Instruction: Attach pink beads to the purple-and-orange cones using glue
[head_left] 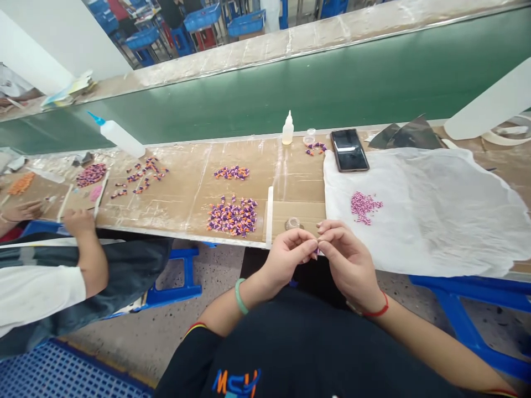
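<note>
Fine fingertip work on one small purple piece, both hands in

The small purple piece [316, 252] is mostly hidden by fingers, held off the bench's near edge, in front of the person's torso. L hand [288, 255] pinches it betw. thumb & fingers; R hand [350, 264] meets it fingertip to fingertip and appears to pinch the same spot, though whether it has a separate bit of its own can't be told. Step in hand, as judged: close two-handed handling of a single piece, approx. midway. Next move prob. calls for a steady L pinch and light, exact R fingertip pressure, w/o squeezing the piece out.

Just beyond the hands, a small clear ring-shaped item [293, 223] sits on the cardboard-covered bench [186, 182]. To the R, a heap of pink bits [365, 208] lies on a white cloth [452, 221], w/ a phone [349, 150] at its far L corner. To the L, past a white strip [270, 215], are a big pile of purple-and-orange pieces [232, 217] and a smaller pile [232, 173] behind. Dropper bottle [287, 130] stands upright at the back; a co-worker's hand [78, 222] rests well apart, far L
</note>
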Action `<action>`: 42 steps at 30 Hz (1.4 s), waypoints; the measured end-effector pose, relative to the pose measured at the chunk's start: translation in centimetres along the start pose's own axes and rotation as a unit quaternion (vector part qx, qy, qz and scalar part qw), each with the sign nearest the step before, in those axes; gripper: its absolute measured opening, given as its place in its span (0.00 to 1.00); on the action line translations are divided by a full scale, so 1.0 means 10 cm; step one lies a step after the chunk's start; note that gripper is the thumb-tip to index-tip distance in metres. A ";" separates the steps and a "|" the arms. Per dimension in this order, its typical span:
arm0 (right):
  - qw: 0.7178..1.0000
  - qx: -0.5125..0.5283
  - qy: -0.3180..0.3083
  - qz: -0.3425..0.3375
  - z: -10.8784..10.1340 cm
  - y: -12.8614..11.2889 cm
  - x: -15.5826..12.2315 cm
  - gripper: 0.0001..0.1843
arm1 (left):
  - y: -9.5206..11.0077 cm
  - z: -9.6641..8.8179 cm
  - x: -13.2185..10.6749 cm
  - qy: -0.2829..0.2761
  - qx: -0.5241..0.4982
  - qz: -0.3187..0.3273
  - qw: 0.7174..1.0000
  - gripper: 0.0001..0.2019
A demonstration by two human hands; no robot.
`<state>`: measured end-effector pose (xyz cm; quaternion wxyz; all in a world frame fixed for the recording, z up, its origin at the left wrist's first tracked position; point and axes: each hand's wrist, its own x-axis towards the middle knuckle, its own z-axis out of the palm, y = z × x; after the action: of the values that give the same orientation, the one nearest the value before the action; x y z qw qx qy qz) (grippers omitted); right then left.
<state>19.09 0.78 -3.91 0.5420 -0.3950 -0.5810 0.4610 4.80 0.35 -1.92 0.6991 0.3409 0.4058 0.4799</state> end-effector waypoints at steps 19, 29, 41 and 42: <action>0.959 -0.213 -0.162 -0.091 -0.10 -0.38 0.30 0.07 | 0.23 -0.08 -0.09 0.034 0.277 0.121 0.953 0.11; 0.969 -0.135 -0.202 0.035 -0.05 -0.37 0.32 0.06 | 0.28 -0.12 -0.10 0.041 0.214 0.081 0.973 0.12; 0.845 -0.402 -0.352 -0.028 -0.12 -0.08 0.93 0.10 | 0.18 -0.60 -0.14 0.131 0.123 0.007 0.984 0.15; 0.821 -0.430 -0.375 -0.033 -0.10 -0.06 0.98 0.11 | 0.17 -0.62 -0.15 0.134 0.123 0.001 0.983 0.14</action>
<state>19.17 10.17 -0.73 0.0722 -0.3652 -0.8913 0.2590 -1.74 -0.02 -2.83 0.5907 0.3578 0.5511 0.4684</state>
